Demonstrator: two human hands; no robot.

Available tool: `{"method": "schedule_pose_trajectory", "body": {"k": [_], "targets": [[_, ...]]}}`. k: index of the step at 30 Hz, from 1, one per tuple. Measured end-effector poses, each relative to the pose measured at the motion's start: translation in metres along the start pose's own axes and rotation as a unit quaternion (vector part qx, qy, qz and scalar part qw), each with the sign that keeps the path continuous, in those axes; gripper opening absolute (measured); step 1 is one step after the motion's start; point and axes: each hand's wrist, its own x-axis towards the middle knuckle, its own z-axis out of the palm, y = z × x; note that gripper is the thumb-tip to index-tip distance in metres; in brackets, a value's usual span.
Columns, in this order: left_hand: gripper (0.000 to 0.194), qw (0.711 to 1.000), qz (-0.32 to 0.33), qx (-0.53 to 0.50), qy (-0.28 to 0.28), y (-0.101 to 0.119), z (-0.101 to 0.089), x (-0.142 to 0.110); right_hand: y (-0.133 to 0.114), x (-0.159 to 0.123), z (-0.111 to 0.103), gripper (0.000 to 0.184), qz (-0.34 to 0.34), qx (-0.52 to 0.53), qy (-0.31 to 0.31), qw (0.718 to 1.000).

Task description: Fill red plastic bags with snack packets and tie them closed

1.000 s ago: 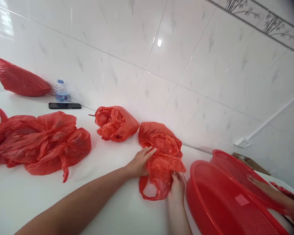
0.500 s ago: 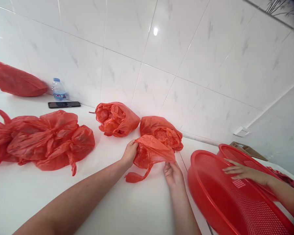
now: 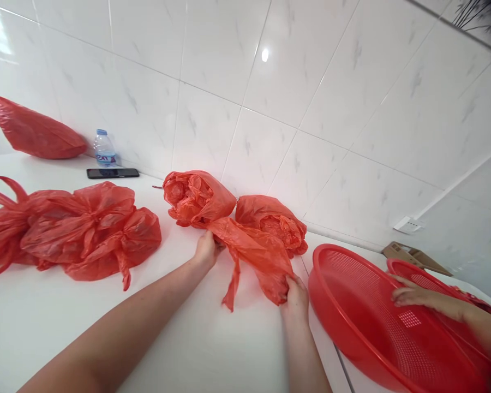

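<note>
My left hand [image 3: 205, 249] and right hand [image 3: 295, 290] each clench an end of one empty bag [image 3: 253, 252], stretched just above the counter [image 3: 65, 327]. I judge it half smoothed; two stuffed bags [image 3: 196, 197] behind remain untouched.

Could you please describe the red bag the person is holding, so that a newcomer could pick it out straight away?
On the white counter, just left of the big red perforated basket, lies a loose red plastic bag. It is stretched between the left hand and the right hand. Unlike the stuffed bags behind it, it is flat and empty-looking, with one handle dangling.
</note>
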Motion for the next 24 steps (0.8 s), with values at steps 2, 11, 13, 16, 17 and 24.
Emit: {"method": "schedule_pose_trajectory", "body": {"k": [2,11,13,16,17,24], "targets": [[0.025,0.999,0.027,0.042,0.010,0.008,-0.012,0.012,-0.001,0.005,-0.004,0.024,0.002,0.003,0.037,0.999],[0.053,0.914,0.300,0.271,-0.037,0.024,-0.017,-0.026,-0.007,-0.005,0.000,0.026,-0.016,-0.099,0.051,0.994],[0.062,0.836,0.358,0.398,-0.125,0.024,-0.013,-0.039,-0.012,-0.009,-0.001,0.028,-0.025,-0.149,0.029,0.988],[0.057,0.741,0.318,0.554,-0.207,0.020,-0.010,-0.046,-0.026,-0.014,-0.007,0.028,-0.034,-0.231,0.010,0.972],[0.050,0.745,0.282,0.567,-0.210,0.018,-0.011,-0.045,-0.034,-0.017,-0.009,0.029,-0.033,-0.253,0.014,0.967],[0.019,0.857,0.159,0.461,-0.170,0.008,-0.008,-0.035,-0.083,-0.065,-0.008,0.040,-0.390,-0.455,0.130,0.790]]}}
